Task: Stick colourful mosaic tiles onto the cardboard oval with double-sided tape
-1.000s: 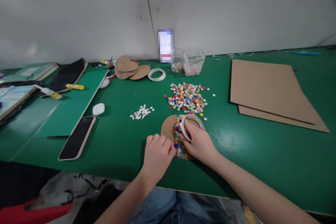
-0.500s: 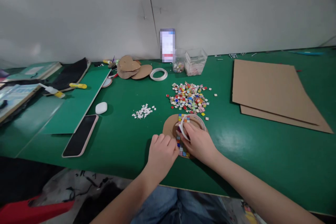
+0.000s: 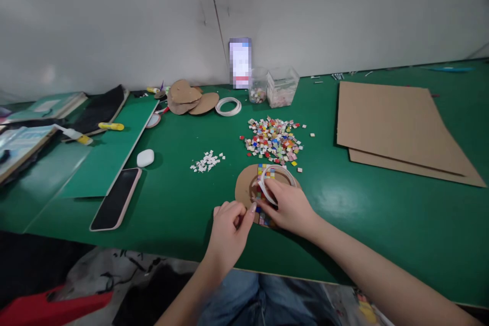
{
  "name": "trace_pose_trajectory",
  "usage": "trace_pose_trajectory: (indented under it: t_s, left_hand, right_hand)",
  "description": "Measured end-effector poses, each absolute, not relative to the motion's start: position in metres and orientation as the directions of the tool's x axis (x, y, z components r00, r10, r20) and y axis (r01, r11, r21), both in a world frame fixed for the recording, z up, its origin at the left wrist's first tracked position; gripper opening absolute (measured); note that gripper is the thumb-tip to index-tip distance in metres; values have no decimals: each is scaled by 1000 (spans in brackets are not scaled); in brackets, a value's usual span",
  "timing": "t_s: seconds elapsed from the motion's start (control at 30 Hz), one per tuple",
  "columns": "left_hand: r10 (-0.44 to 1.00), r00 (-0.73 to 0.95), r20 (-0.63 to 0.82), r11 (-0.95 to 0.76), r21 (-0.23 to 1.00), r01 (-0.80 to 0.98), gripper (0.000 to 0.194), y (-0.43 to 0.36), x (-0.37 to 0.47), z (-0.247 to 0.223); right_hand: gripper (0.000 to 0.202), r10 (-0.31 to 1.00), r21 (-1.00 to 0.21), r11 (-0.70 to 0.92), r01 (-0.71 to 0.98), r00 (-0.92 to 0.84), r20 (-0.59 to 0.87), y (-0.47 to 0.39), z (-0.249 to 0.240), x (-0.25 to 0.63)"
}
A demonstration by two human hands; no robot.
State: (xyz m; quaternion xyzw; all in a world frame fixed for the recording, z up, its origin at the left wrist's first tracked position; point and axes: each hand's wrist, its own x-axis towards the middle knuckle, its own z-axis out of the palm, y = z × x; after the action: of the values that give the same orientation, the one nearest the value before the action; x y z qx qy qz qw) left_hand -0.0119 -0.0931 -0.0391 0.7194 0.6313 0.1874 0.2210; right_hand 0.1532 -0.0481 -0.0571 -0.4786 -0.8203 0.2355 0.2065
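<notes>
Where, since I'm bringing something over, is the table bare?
Between the right hand and the cardboard sheets; also between the flat phone and left hand. Crowded: around the round cardboard, held tape roll and colourful tile pile.

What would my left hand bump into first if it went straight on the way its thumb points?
Probably your right hand, which holds the roll of tape just ahead of your left hand. Depth is unclear there, so the thumb might brush the coloured tiles first.

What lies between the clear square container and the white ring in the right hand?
In the head view, a pile of coloured tiles lies between the clear square container and the white ring.
</notes>
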Motion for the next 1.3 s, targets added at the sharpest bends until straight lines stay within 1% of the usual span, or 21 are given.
trace_pose_trajectory:
  t_s: [0.17, 0.37, 0.57, 0.63, 0.73, 0.8, 0.93, 1.07, 1.3]
  left_hand:
    - [988, 148, -34, -120, 423, 898, 36, -95, 1, -40]
    - [977, 194, -83, -164, 281, 946, 30, -99, 4, -36]
    - [959, 283, -31, -281, 70, 957, 27, -98, 4, -33]
    - [955, 294, -44, -290, 76, 954, 27, -98, 4, -33]
    - [953, 289, -89, -273, 158, 949, 30, -98, 2, -33]
    - [951, 288, -110, -266, 180, 947, 30, -97, 1, -34]
    - [939, 321, -127, -299, 160, 941, 28, -96, 0, -34]
    - [931, 340, -130, -321, 150, 935, 27, -94, 1, -34]
    - [934, 354, -42, -349, 87, 933, 23, -99, 2, -36]
  right_hand:
    - [16, 919, -626, 370, 687, -371, 136, -48, -60, 156]
    - [16, 919, -604, 380, 701, -362, 158, -46, -62, 155]
    - [15, 912, -594, 401, 698, -369, 181, -47, -64, 155]
    - [16, 911, -592, 403, 698, -370, 185, -47, -64, 155]
    - [17, 910, -589, 405, 700, -372, 183, -47, -64, 155]
    - [18, 911, -581, 403, 707, -373, 177, -47, -64, 155]
    - [18, 911, -551, 402, 731, -376, 168, -47, -65, 156]
    - [18, 907, -549, 412, 727, -382, 176, -47, -66, 156]
    - [20, 902, -552, 425, 717, -386, 193, -47, -66, 155]
